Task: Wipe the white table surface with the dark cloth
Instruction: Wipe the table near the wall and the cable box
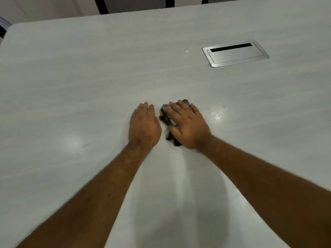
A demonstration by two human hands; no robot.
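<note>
The dark cloth (165,117) lies bunched on the white table (89,86) near the middle of the view. My right hand (186,126) presses flat on top of it with straight fingers, so most of the cloth is hidden; dark folds show beyond the fingertips, beside the thumb and near the wrist. My left hand (144,126) rests flat on the bare table just left of the cloth, fingers together, holding nothing.
A metal cable hatch (235,53) is set flush in the table at the far right. Glossy patches (217,114) shine right of my right hand and at the left (78,144). Dark chair backs (132,4) stand beyond the far edge.
</note>
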